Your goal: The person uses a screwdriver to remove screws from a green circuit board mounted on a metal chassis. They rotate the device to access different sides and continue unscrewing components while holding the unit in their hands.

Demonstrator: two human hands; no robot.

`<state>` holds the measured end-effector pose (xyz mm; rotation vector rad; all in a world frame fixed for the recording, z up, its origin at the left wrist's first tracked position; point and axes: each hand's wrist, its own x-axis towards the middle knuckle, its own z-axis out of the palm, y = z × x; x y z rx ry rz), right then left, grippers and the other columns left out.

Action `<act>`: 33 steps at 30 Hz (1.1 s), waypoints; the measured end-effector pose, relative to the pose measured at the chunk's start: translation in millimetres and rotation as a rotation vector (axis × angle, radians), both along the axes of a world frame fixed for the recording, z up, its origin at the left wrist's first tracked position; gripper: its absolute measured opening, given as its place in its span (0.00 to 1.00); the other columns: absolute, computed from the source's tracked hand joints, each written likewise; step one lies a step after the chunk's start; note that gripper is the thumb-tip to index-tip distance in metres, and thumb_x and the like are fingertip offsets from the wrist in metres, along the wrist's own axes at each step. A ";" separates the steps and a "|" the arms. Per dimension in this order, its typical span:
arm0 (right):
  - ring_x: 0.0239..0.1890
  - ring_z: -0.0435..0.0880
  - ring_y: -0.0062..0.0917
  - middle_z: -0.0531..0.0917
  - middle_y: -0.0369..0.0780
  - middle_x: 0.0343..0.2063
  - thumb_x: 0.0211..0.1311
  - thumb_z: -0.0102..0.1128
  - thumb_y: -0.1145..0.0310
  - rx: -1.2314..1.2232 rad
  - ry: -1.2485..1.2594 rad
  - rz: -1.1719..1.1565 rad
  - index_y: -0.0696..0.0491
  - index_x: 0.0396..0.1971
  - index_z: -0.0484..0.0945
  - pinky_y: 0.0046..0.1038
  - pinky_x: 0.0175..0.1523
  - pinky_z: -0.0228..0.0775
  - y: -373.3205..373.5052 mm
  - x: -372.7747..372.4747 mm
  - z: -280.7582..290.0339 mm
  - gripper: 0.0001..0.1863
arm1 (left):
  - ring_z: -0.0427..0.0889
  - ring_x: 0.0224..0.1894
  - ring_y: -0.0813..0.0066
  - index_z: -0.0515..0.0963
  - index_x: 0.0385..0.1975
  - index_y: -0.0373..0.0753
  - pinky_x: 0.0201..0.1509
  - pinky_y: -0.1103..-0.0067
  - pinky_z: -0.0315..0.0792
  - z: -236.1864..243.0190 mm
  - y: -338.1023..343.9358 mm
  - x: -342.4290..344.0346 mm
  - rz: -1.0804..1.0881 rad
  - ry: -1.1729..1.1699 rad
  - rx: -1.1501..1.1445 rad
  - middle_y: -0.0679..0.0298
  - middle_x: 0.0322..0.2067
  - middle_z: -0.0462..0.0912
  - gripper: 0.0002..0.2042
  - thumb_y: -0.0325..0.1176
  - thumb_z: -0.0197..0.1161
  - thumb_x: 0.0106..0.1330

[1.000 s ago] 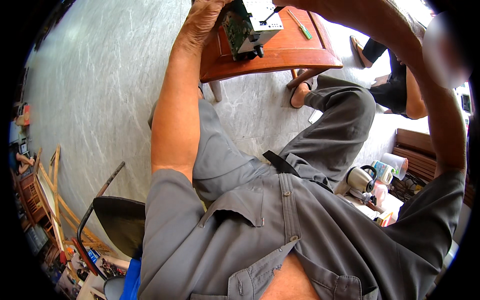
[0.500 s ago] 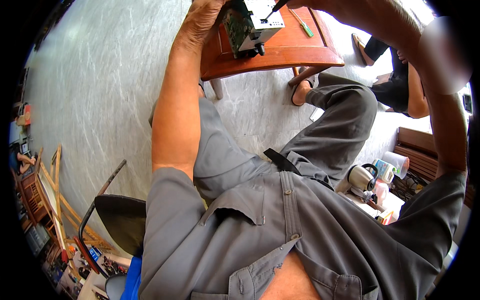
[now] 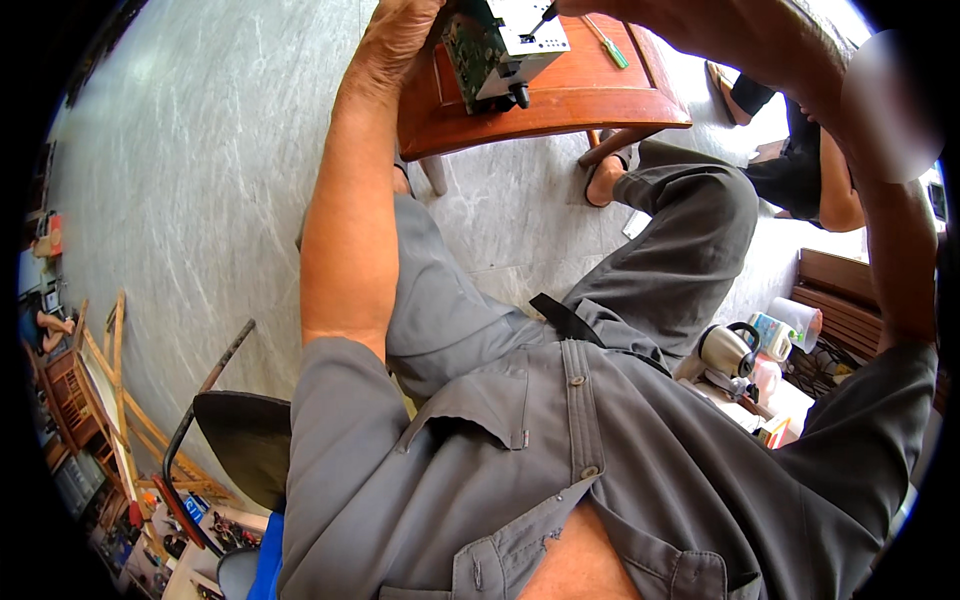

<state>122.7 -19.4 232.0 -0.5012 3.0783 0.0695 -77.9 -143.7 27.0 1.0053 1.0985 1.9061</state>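
A boxy electronic unit (image 3: 530, 48), with a silver metal face, a green circuit board along its side and a black knob at its near end, rests on a red-brown wooden stool (image 3: 600, 105). Its left edge is gripped by my left hand (image 3: 400, 35), whose fingertips are partly hidden. From the right, my right hand (image 3: 650, 12) reaches over, partly cut off by the top edge. It holds a thin dark pointed tool (image 3: 545, 17) with the tip at a slot in the metal face. A green-handled screwdriver (image 3: 613, 52) lies on the stool to the right.
Another person's dark-clothed leg and arm (image 3: 800, 180) are at the upper right. A kettle (image 3: 727, 350) and plastic bottles stand at my lower right. Wooden frames (image 3: 120, 400) and a dark chair part (image 3: 240, 445) are at the lower left.
The tool's tip stays at the same slot, with the right hand shifted very slightly left. The view has shifted a little; the left hand keeps its grip on the unit.
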 end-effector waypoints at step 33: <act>0.17 0.83 0.26 0.81 0.40 0.16 0.70 0.65 0.64 -0.081 0.059 0.025 0.57 0.29 0.75 0.28 0.22 0.72 9.5 15.5 8.3 0.14 | 0.79 0.37 0.89 0.82 0.46 0.42 0.43 0.86 0.74 -2.6 20.4 6.9 -0.087 -0.109 -0.036 0.78 0.37 0.82 0.13 0.41 0.71 0.69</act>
